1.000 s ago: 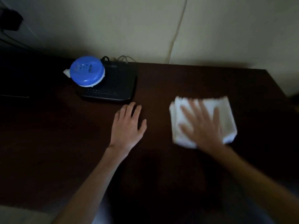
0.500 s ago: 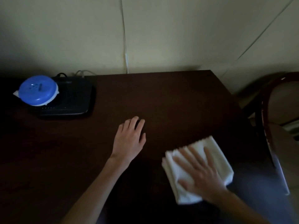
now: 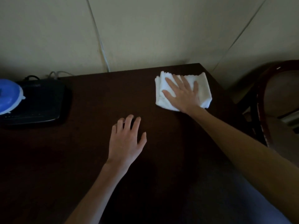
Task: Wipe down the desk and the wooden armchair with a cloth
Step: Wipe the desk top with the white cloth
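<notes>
Pressing a folded white cloth (image 3: pixel 204 89) flat against the desk (image 3: pixel 100 97), the right hand (image 3: pixel 182 94) lies with fingers straight and spread, not curled round the fabric. The cloth sits close to the desk's far right corner, directly under the palm, its margins showing at the left, far and right sides of the hand. Its long axis runs roughly parallel to the desk's far edge; the fingers point toward that edge, angled slightly left. The left hand (image 3: pixel 126 143) rests palm-down near the desk's middle, fingers loosely extended, holding nothing, well apart from the cloth. The wooden armchair (image 3: pixel 265 102) stands beyond the desk's right edge, nearer the right hand. Most of the desk lies left of and nearer than the cloth, so the next stroke probably pulls that way.
</notes>
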